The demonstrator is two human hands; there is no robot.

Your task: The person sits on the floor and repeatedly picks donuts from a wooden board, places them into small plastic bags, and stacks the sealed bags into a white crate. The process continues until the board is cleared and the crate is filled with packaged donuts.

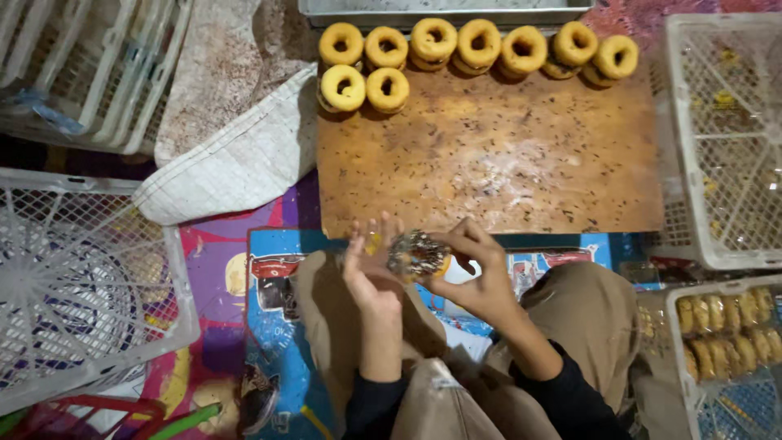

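Your lap: your knees in tan trousers (570,318) sit closest to the lens, with dark sleeves running up to both wrists; you are seated on a colourful printed mat (277,326).
Left hand (371,273): you hold it upright, fingers spread and loosely curled, palm turned toward the sprinkled doughnut; the fingertips touch or nearly touch its left edge. It steadies rather than clamps.
Sprinkled doughnut (417,254): you have it between both hands, just off the near edge of the board, above your lap. It is a ring, so no long axis matters; its dark-speckled top tilts toward you.
Right hand (476,273): your thumb and fingers pinch the doughnut's right side, so this hand carries it. Something pale sits under the palm; you cannot tell what it is.
Key relation: the doughnut lies between your hands, slightly nearer the right, which has the firmer hold.
White crates, left (73,269): empty mesh baskets lie well apart from your left hand.
Cloth (236,155): a pale checked sack lies against the board's left edge.
Wooden board (489,163): directly ahead of your hands, strewn with dark sprinkles and white dust.
Plain doughnuts (476,45): yellow-topped rings line the board's far edge, well apart from both hands, with two more in a second row at the left.
Crates, right (725,326): one holds packed pastries, near your right knee.
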